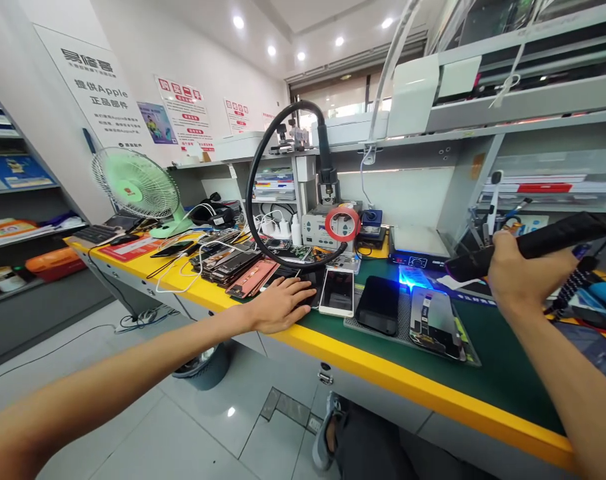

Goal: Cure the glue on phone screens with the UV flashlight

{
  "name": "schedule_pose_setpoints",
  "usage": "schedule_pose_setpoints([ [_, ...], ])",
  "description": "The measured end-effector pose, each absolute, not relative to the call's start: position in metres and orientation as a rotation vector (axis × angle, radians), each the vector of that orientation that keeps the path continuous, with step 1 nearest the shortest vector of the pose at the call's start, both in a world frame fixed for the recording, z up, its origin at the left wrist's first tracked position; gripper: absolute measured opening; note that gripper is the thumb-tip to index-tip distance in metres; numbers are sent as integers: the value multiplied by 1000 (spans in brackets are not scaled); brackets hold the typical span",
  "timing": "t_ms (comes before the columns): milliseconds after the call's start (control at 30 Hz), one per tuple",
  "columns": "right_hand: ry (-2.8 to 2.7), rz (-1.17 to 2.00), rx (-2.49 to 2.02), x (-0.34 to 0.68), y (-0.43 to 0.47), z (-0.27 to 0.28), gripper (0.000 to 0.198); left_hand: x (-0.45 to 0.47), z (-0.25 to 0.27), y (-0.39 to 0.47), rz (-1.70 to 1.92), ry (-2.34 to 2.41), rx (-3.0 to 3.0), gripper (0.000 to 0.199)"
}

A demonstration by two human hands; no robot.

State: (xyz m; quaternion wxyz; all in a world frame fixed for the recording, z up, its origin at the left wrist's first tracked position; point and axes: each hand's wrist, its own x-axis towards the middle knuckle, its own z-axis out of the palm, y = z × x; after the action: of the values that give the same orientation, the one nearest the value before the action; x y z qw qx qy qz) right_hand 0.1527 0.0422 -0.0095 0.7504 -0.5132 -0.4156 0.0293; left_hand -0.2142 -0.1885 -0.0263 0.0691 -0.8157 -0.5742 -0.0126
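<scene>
My right hand [525, 277] is raised over the right part of the bench, wrapped around a black flashlight [563, 239] that points left and down. Blue light [413, 276] glows on the mat in front of it, at the top edge of a phone screen assembly [435, 323] lying back side up. My left hand [283, 307] rests palm down, fingers spread, on dark flat parts near the bench edge. Between the hands lie a white-framed phone [337, 293] and a black phone [379, 305]. The black phone and the screen assembly sit on a grey perforated pad [405, 328].
Phone screens [227, 267] are piled left of my left hand, among white cables. A looped black hose [253, 173] arches over a control box with red tape [343, 224]. A green fan [133, 187] stands far left. The bench has a yellow edge [383, 370].
</scene>
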Motion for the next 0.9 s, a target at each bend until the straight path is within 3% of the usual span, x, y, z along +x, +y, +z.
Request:
schedule_pose_setpoints([
  [267,-912,91,-1143,153,42,-11,23,-226,-30,-189,-30,-1777,-2396,57],
  [533,-941,179,-1169,146,28,-4,23,-170,-34,-169,-96,-1540,-2629,66],
  [900,-1026,244,-1142,145,24,-2,25,-186,-38,-163,-55,-1514,-2585,51],
])
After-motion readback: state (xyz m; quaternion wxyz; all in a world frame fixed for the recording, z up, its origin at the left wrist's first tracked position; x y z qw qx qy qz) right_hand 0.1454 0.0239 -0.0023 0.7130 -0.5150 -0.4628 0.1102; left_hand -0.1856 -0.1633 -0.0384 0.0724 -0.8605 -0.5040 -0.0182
